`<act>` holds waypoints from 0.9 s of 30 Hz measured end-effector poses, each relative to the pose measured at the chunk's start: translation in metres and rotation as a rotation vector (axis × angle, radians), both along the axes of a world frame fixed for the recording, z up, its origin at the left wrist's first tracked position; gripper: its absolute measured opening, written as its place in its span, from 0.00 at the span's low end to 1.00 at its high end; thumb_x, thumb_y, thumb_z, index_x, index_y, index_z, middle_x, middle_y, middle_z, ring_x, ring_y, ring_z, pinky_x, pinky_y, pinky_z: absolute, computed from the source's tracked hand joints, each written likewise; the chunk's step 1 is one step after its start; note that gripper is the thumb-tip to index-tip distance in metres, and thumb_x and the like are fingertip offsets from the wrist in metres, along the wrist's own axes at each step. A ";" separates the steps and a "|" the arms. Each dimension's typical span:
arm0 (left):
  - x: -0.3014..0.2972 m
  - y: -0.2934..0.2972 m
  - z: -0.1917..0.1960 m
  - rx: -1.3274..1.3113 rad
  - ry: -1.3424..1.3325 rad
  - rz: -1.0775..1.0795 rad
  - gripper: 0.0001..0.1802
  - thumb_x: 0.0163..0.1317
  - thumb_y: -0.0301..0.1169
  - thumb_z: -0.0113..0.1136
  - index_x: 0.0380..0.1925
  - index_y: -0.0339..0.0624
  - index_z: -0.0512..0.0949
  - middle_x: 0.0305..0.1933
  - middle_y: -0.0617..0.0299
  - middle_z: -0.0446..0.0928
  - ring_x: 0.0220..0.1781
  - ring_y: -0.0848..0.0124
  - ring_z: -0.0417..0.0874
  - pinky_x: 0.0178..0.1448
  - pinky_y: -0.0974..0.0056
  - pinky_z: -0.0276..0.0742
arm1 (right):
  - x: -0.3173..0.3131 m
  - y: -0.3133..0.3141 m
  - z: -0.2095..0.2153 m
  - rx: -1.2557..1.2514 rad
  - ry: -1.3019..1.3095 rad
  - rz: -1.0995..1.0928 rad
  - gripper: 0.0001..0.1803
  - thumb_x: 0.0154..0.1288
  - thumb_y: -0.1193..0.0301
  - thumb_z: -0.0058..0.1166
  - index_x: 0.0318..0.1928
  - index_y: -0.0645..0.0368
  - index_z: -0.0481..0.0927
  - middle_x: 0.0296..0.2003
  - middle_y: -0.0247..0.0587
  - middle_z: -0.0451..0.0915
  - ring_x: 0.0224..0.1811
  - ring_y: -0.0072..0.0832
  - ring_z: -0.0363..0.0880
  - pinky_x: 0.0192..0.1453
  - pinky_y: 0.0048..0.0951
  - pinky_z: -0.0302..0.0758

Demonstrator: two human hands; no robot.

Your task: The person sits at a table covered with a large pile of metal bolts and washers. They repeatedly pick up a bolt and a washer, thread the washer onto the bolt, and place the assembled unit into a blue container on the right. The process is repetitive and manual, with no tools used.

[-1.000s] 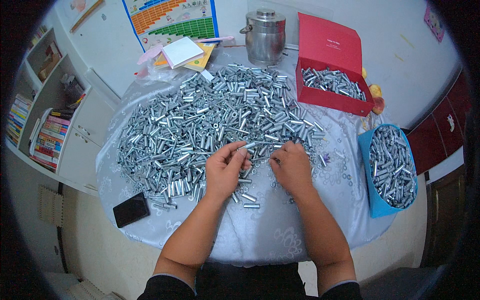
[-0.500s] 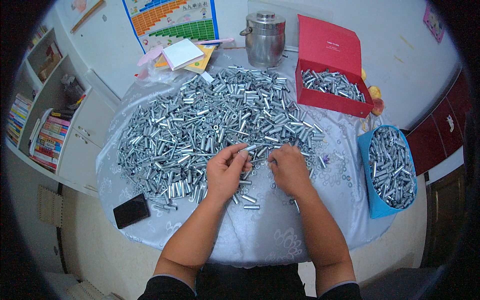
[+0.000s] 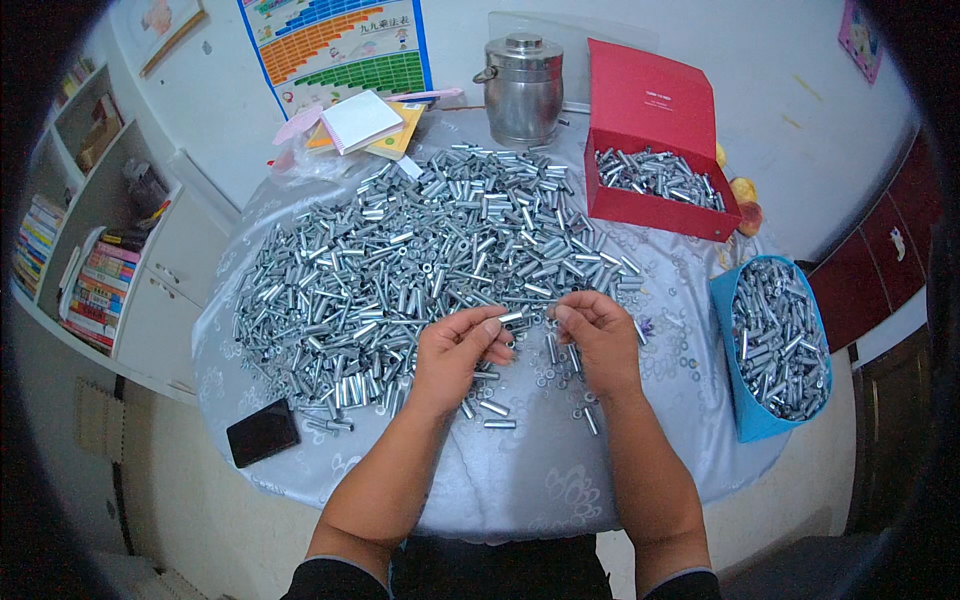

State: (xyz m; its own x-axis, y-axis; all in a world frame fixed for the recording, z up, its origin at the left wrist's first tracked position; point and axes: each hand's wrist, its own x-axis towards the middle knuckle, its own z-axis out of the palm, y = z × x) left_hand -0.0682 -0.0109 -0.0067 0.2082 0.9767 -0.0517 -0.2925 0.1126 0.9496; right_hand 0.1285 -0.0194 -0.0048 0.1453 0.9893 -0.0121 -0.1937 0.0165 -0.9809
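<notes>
Between the thumb and fingers of my left hand [image 3: 455,352] is a short metal tube [image 3: 511,317], its free end pointing right. A small gap away, my right hand [image 3: 602,345] has thumb and forefinger closed at the tips, on something too small to make out. Both hands are over the near edge of a big pile of metal tubes [image 3: 400,260] on the table. Loose tubes [image 3: 494,407] and small rings [image 3: 546,375] lie scattered beneath and between my hands.
At the right stands a blue bin [image 3: 728,330] full of tubes. Behind it is an open red box [image 3: 660,213] holding more. A steel pot [image 3: 524,95] and notebooks [image 3: 362,122] stand at the back. A black phone [image 3: 263,433] lies front left on the silvery tablecloth [image 3: 480,480].
My right hand has turned, so its thumb and forefinger now show, and moved slightly right. My left hand still holds the tube. The whole view has shifted slightly.
</notes>
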 end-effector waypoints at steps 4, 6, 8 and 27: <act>0.001 -0.001 0.002 -0.009 -0.011 -0.041 0.14 0.68 0.27 0.56 0.50 0.31 0.78 0.35 0.55 0.82 0.32 0.70 0.84 0.37 0.68 0.83 | -0.001 0.000 -0.003 0.000 0.051 0.060 0.06 0.63 0.76 0.59 0.40 0.64 0.81 0.30 0.36 0.83 0.28 0.18 0.77 0.33 0.20 0.73; 0.000 -0.001 0.002 -0.013 -0.006 -0.066 0.14 0.68 0.28 0.56 0.50 0.30 0.78 0.35 0.55 0.82 0.32 0.70 0.84 0.37 0.68 0.83 | -0.003 -0.001 -0.002 -0.007 0.052 0.071 0.06 0.63 0.76 0.59 0.40 0.64 0.81 0.29 0.35 0.82 0.28 0.19 0.77 0.32 0.20 0.73; 0.000 0.000 -0.001 -0.021 0.004 -0.090 0.14 0.68 0.28 0.56 0.50 0.30 0.78 0.35 0.55 0.82 0.32 0.70 0.84 0.37 0.68 0.83 | -0.005 -0.003 0.002 -0.022 0.026 0.079 0.06 0.63 0.76 0.59 0.39 0.64 0.81 0.28 0.35 0.81 0.27 0.19 0.77 0.32 0.20 0.74; 0.001 0.001 -0.003 -0.105 -0.067 -0.066 0.14 0.69 0.29 0.54 0.49 0.30 0.78 0.33 0.55 0.82 0.28 0.69 0.84 0.33 0.67 0.84 | -0.010 -0.009 0.006 0.117 -0.359 0.046 0.09 0.61 0.73 0.62 0.41 0.61 0.84 0.34 0.37 0.80 0.36 0.23 0.79 0.41 0.24 0.75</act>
State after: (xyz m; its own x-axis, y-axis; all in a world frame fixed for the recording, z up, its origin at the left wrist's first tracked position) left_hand -0.0670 -0.0096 -0.0101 0.2785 0.9507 -0.1367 -0.3435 0.2315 0.9101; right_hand 0.1184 -0.0288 0.0009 0.0755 0.9866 0.1449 0.1591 0.1315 -0.9785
